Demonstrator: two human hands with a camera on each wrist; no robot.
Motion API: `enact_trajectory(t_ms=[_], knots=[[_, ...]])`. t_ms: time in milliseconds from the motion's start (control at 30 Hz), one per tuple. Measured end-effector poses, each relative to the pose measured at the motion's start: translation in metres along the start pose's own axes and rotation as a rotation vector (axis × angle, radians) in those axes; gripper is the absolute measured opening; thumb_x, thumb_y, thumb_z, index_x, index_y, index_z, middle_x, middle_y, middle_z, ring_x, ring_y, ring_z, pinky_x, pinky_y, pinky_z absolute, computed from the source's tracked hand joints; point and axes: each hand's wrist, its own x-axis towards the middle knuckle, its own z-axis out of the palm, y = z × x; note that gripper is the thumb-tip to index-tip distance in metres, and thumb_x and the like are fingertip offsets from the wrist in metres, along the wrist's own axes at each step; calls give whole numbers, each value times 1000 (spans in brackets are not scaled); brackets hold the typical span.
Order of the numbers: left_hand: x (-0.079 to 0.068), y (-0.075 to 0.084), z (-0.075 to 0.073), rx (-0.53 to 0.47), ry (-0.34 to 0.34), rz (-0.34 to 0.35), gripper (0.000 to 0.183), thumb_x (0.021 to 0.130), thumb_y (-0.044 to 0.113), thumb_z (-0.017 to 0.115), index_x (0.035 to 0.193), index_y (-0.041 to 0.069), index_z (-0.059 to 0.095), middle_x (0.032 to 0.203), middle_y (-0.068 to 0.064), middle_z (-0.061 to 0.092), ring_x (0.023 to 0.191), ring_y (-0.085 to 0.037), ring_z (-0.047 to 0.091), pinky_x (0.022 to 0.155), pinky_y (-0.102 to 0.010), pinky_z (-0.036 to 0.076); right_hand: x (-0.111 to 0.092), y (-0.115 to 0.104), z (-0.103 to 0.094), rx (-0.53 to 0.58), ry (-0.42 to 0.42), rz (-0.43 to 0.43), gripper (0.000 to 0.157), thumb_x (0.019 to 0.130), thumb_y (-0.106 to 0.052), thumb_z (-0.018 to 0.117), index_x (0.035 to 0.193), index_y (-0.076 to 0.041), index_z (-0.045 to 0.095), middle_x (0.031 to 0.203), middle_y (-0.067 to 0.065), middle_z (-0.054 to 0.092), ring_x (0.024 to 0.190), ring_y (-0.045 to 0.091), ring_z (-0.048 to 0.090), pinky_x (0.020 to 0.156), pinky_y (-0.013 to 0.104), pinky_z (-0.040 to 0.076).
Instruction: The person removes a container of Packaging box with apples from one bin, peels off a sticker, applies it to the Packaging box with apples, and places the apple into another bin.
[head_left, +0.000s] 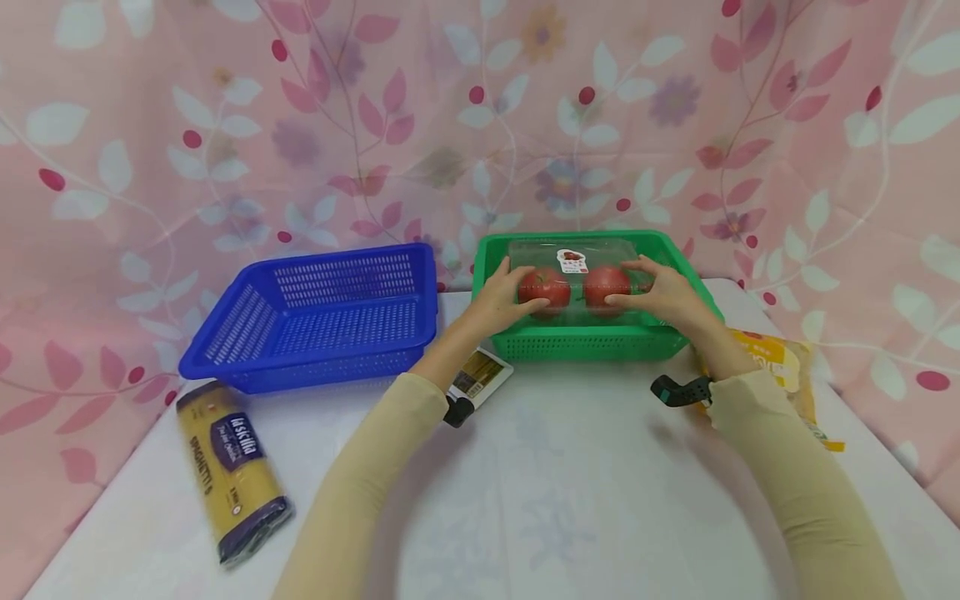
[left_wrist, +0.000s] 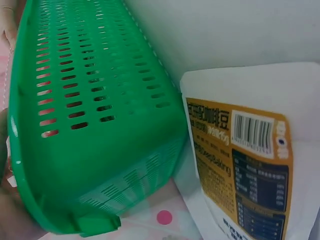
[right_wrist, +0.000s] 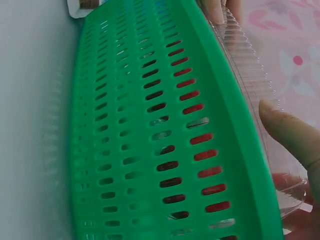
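Observation:
A clear plastic box [head_left: 600, 252] with a white label holds red round fruits [head_left: 546, 287] that look like tomatoes. It sits within the green basket [head_left: 592, 343], its top above the rim. My left hand [head_left: 504, 293] grips the box's left end, and my right hand [head_left: 667, 293] grips its right end, thumbs at the front. In the right wrist view, the right thumb [right_wrist: 287, 127] lies against the clear plastic beyond the rim. Only part of the left hand [left_wrist: 17, 217] shows in the left wrist view; the basket wall hides the box there.
A blue basket [head_left: 318, 367] stands left of the green one. In front of it lies a spaghetti pack [head_left: 232, 475]. A white pouch with a brown label [left_wrist: 235, 165] lies by the green basket's front left corner. A yellow bag [head_left: 783, 367] lies at the right.

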Motion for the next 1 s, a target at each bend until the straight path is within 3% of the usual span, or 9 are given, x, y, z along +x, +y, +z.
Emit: enact_trajectory(t_ms=[500,567,667,767,1000], knots=[[14,-4,7,34,-117,-33,61,86,38,62,138,14,40,145,-10,32,138,-31,6,106,-51,20,10,11,8,-108,-21,2,85,71,-48,74,137,-8,39,152,16,6,109,38,43,85,53,41],[15,-4,8,44,-135,-38,61,86,38,62,138,15,39,143,-8,35,138,-30,6,106,-50,20,10,12,8,-123,-25,2,81,73,-44,74,137,-8,40,151,17,7,116,40,38,90,56,37],[16,-4,9,54,-147,-38,62,86,38,62,138,15,39,143,-8,36,138,-29,6,107,-49,19,11,13,8,-138,-38,6,80,74,-42,74,137,-7,39,151,18,7,130,43,20,97,62,26],[16,-5,10,52,-146,-30,62,86,37,62,138,13,39,142,-9,37,138,-30,7,107,-49,20,13,14,8,-145,-51,13,81,74,-44,74,137,-7,39,151,19,8,134,43,8,98,64,20],[16,-4,11,50,-161,-30,57,87,34,62,136,14,42,144,-10,34,138,-31,4,107,-49,20,14,14,10,-176,-67,21,80,74,-41,74,137,-7,39,150,21,10,134,44,9,99,64,20]])
